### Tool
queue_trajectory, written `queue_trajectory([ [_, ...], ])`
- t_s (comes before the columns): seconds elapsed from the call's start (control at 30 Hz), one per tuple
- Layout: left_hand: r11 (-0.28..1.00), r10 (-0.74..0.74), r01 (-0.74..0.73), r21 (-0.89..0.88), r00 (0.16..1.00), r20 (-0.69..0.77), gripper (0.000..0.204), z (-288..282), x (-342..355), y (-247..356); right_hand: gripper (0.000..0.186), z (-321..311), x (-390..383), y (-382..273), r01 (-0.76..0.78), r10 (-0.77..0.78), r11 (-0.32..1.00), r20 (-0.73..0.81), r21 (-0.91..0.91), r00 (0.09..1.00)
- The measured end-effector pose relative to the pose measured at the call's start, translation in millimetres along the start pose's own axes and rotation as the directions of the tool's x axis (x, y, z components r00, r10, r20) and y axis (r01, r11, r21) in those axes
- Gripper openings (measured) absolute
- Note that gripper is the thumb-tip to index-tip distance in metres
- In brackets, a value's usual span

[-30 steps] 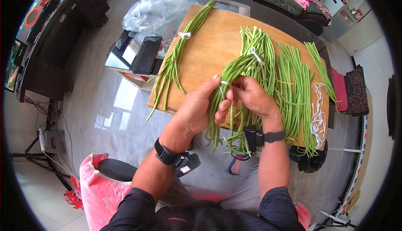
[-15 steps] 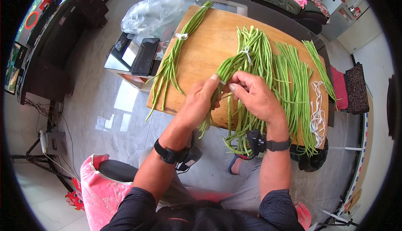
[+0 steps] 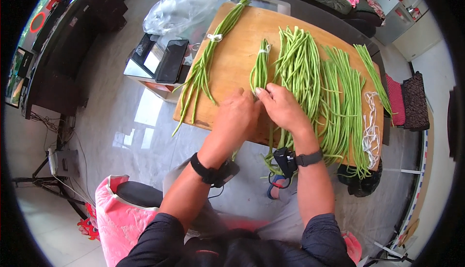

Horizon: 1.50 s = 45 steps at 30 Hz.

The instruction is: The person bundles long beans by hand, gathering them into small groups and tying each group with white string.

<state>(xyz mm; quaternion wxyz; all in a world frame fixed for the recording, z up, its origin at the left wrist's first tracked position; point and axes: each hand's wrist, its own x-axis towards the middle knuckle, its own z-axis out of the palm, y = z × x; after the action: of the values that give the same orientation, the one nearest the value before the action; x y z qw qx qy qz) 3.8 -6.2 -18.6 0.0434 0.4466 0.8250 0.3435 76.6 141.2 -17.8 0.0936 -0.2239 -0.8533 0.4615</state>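
Observation:
A small bundle of long green beans (image 3: 260, 68), tied near its top with a white string, lies on the wooden board (image 3: 242, 49). My left hand (image 3: 237, 117) and my right hand (image 3: 282, 106) both hold its lower part, fingers closed round the stems. A second tied bundle (image 3: 208, 68) lies to the left on the board. A big loose pile of long beans (image 3: 315, 88) spreads on the right side, next to my right hand.
White strings (image 3: 372, 131) lie at the board's right edge. A clear plastic bag (image 3: 181, 10), a dark phone (image 3: 170, 61) and a small scale sit on a low stand at the left. A pink stool (image 3: 116, 213) is below left. Cushions are at the right.
The tied bundle, held up in both hands before, has been moved left and laid down on the board between the first bundle and the loose pile. Both hands have come lower along it.

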Motion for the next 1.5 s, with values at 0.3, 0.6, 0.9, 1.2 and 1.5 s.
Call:
queue_trajectory([
  [0.3,0.948,-0.188,0.245,-0.202,0.946,0.265,0.04,-10,11,-6,0.045,-13,-1,0,-0.24,0.207,0.961,0.218,0.139,0.954],
  [0.6,0.991,-0.128,0.124,-0.057,0.99,-0.067,0.032,7,6,-9,0.047,-19,-8,-16,-0.21,0.165,0.96,0.233,0.183,0.958],
  [0.9,0.982,-0.154,0.149,-0.116,0.987,-0.041,0.036,6,8,-4,0.038,-9,-1,4,-0.271,0.216,0.92,0.212,0.283,0.953],
  [1.2,0.903,-0.161,0.2,-0.381,0.978,0.132,0.036,-10,7,-16,0.022,-14,-5,1,-0.374,0.26,0.633,0.268,0.678,0.928],
  [1.5,0.686,-0.165,0.408,-0.603,0.894,0.418,0.026,-27,12,-24,0.019,-18,-3,5,-0.419,0.234,0.544,0.349,0.727,0.908],
])
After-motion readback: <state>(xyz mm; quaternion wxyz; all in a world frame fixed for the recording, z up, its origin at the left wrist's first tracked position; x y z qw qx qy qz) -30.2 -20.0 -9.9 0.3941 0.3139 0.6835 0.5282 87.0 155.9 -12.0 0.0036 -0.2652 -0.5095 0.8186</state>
